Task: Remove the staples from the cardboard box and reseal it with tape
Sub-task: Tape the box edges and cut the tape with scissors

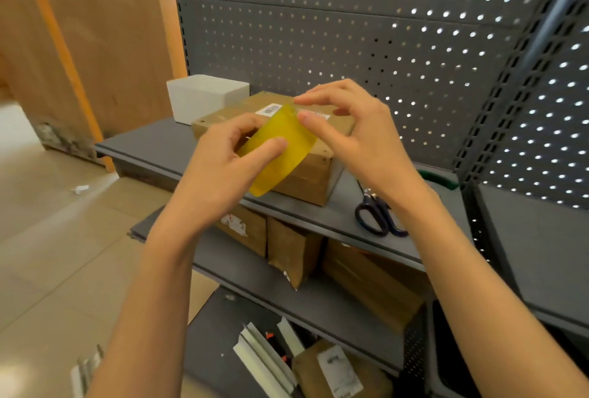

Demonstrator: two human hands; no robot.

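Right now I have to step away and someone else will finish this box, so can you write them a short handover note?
Left hand grips the yellow tape roll, held in the air in front of the cardboard box.
Right hand picks at the roll's top edge with thumb and fingertips, apparently finding the tape's free end.
The box sits closed on the grey shelf; scissors lie to its right on the same shelf.
Done: whether the staples are out cannot be told from here.
Left: pull tape free, lay it over the box seam, cut it.
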